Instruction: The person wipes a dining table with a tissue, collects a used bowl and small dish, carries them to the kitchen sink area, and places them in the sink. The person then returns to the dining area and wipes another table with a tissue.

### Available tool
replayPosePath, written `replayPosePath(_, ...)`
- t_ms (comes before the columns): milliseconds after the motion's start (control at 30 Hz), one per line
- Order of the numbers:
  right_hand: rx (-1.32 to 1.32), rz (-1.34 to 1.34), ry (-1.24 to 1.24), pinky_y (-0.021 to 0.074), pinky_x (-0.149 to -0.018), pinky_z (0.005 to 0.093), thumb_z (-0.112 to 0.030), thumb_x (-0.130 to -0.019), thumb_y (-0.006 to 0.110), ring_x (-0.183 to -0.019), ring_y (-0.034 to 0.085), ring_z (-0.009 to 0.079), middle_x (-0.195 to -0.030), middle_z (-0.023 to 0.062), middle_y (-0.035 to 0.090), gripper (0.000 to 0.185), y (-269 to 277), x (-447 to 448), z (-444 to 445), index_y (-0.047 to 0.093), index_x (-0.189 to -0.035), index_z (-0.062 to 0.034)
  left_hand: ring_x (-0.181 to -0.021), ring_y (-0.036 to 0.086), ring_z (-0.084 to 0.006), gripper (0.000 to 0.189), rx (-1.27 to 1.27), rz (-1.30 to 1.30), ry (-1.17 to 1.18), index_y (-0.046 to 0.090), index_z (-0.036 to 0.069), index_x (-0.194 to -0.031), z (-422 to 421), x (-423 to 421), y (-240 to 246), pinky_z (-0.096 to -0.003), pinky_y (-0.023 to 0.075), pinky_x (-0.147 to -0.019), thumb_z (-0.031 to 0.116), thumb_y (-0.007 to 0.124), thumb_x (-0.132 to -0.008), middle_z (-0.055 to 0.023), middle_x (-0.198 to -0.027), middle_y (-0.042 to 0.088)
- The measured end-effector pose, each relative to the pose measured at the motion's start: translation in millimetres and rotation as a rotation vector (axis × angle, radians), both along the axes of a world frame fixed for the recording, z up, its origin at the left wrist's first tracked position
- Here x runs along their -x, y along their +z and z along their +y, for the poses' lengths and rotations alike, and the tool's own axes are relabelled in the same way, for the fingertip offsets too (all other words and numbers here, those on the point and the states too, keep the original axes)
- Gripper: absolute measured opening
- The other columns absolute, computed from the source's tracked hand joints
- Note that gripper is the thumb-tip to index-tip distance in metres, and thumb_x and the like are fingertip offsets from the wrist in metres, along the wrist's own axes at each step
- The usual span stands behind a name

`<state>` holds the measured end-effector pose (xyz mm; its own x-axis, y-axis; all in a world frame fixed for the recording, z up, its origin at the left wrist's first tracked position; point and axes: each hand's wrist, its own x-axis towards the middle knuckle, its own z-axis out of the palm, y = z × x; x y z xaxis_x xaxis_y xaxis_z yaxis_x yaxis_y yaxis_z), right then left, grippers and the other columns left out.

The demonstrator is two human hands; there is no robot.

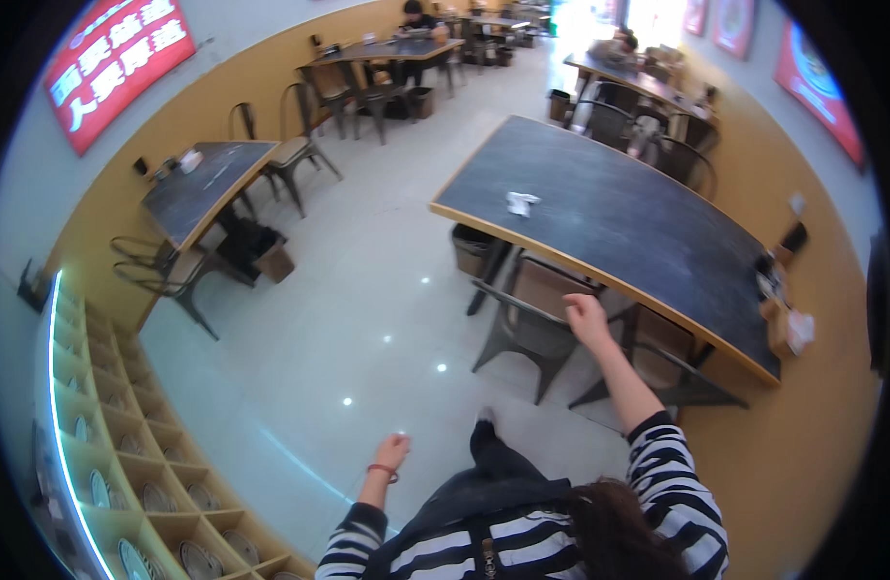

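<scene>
My left hand (392, 451), with a red band at the wrist, hangs over the tiled floor with fingers curled; whether anything is in it cannot be told. My right hand (585, 316) reaches forward, fingers bent, above the seat edge of a dark metal chair (535, 319); I see nothing in it. Beyond it stands a dark-topped table (604, 196) with a wooden edge. A crumpled white tissue (521, 204) lies near the table's front left part.
Pigeonhole shelving (126, 435) with dishes runs along the left. A second metal chair (662, 355) stands at right, a waste bin (472, 249) under the table. Another table (213, 177) with chairs is at left. People sit at far tables. A tissue box (784, 328) is at the right wall.
</scene>
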<state>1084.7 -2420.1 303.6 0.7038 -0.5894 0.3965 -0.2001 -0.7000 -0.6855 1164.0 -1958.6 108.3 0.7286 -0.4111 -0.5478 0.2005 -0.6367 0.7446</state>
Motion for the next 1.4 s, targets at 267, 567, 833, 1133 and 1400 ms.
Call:
replayPosePath(267, 0.016, 0.186, -0.085, 0.0345, -0.086, 0.0355, -0.007, -0.07, 0.053, -0.101, 0.043, 0.0296, -0.105, 0.0154, 0.046, 0.039, -47.2, -155.5, -103.6, 0.046, -0.108, -0.0072, -0.067, 0.057, -0.0142, 0.029, -0.347, -0.047, -0.053, 0.055, 0.005, -0.092, 32.5, -71.4, 2.0, -0.0251, 0.0452, -0.056, 0.028, 0.05, -0.077, -0.0068, -0.071, 0.058)
replayPosePath(567, 0.299, 0.474, -0.068, 0.0313, -0.09, 0.0387, -0.01, -0.071, 0.055, -0.111, 0.033, 0.0336, -0.125, 0.0152, 0.029, 0.058, -65.1, -315.6, -166.0, 0.031, -0.123, -0.0131, -0.071, 0.056, -0.016, 0.026, -0.374, 0.389, 0.573, 0.054, 0.005, -0.095, 80.9, -114.5, 29.5, -0.0261, 0.0453, -0.055, 0.024, 0.047, -0.078, -0.0061, -0.085, 0.056)
replayPosePath(833, 0.249, 0.481, -0.25, 0.0335, -0.086, 0.0379, -0.004, -0.072, 0.052, -0.104, 0.039, 0.0322, -0.111, 0.018, 0.042, 0.047, -103.5, -351.2, -198.5, 0.038, -0.117, -0.0084, -0.064, 0.057, -0.0198, 0.029, -0.312, 0.489, 0.193, 0.06, 0.003, -0.083, 69.9, -206.7, -18.6, -0.0303, 0.0444, -0.058, 0.025, 0.044, -0.075, -0.0113, -0.074, 0.059)
replayPosePath(1133, 0.093, 0.441, -0.523, 0.0407, -0.069, 0.0375, -0.009, -0.073, 0.052, -0.076, 0.05, 0.0318, -0.08, 0.0153, 0.052, 0.014, -108.6, -441.2, -137.0, 0.055, -0.085, -0.0016, -0.081, 0.055, -0.0298, 0.033, -0.313, 0.022, 0.126, 0.059, 0.003, -0.081, 18.2, -543.1, 0.0, -0.0355, 0.042, -0.072, 0.031, 0.043, -0.075, -0.0163, -0.08, 0.059)
replayPosePath(1400, -0.285, 0.131, 0.033, 0.042, -0.063, 0.0248, -0.008, -0.073, 0.055, -0.067, 0.053, 0.0128, -0.073, 0.007, 0.057, 0.012, -90.2, -675.0, -35.7, 0.056, -0.084, -0.0022, -0.069, 0.057, -0.0155, 0.022, -0.043, -0.191, 0.105, 0.057, 0.005, -0.087, -82.7, -735.5, 32.9, -0.0278, 0.0444, -0.063, 0.021, 0.048, -0.075, -0.0072, -0.074, 0.06)
